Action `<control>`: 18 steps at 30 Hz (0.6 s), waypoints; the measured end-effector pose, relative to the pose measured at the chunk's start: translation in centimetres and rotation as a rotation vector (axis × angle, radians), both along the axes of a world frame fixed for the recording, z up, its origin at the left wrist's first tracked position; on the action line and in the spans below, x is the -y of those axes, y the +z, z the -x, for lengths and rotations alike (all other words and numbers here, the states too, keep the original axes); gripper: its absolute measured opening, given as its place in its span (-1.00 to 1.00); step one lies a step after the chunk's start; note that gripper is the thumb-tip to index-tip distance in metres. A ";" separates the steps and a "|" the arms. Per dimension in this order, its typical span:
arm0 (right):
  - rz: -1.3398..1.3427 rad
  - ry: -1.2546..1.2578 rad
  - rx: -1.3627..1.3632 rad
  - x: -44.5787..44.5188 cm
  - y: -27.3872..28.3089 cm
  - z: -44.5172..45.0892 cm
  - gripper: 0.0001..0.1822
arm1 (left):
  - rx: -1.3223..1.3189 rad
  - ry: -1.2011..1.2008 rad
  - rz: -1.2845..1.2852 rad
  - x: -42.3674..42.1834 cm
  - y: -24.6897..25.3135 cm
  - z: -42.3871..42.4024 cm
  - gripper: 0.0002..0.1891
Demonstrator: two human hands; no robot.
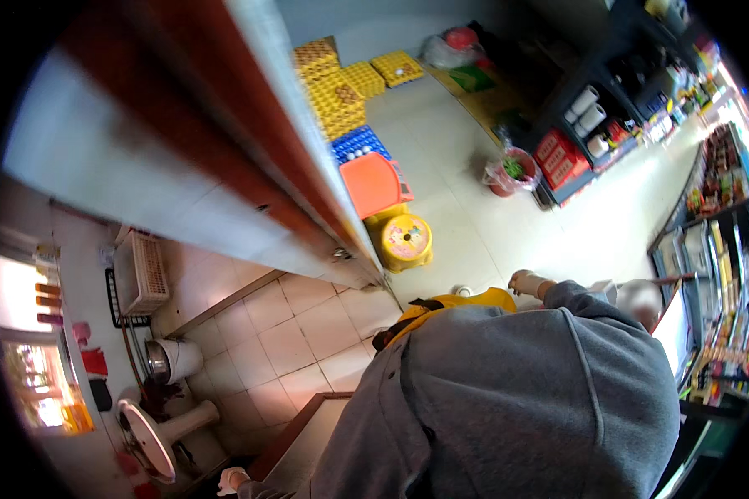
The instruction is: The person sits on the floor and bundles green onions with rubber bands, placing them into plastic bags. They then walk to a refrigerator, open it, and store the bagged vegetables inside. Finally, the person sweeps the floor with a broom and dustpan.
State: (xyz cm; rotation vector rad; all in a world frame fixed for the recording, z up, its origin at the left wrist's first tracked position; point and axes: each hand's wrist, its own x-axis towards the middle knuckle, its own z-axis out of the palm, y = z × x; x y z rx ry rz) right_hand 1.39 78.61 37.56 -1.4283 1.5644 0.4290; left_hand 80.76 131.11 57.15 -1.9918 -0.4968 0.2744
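Observation:
A grey sweatshirt (pixel 524 374) covers my torso, with a yellow garment (pixel 474 302) showing at its front edge. My right hand (pixel 527 283) hangs out over the pale tiled floor, fingers loosely curled, and I see no object in it. At the bottom left is my left hand (pixel 231 480), small and partly cut off, near a brown-edged panel (pixel 312 415). Whether it touches anything there is unclear. Ahead, a white door (pixel 268 243) with a brown frame crosses the view, blurred. A round yellow stool (pixel 407 240) stands just past its edge.
Yellow egg trays (pixel 334 103), a blue tray (pixel 359 143) and an orange-red board (pixel 369 185) lie beyond the door. A lined bin (pixel 512 174) stands by dark shelves (pixel 624 106). Left are a pedestal sink (pixel 153 440), a white bucket (pixel 184 360) and a plastic crate (pixel 140 274).

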 end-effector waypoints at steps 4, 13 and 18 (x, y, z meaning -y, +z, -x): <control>0.005 -0.019 -0.016 -0.1 -0.6 4.0 -0.70 | 0.000 -0.442 0.297 9.5 -1.8 6.4 -0.63; 0.167 0.268 0.000 2.8 -7.9 21.8 -0.68 | -0.749 -1.118 1.288 41.9 -8.9 39.1 -0.55; 0.133 0.070 0.164 5.1 -7.5 30.0 -0.73 | -0.982 -1.168 1.978 55.6 -1.9 54.5 -0.68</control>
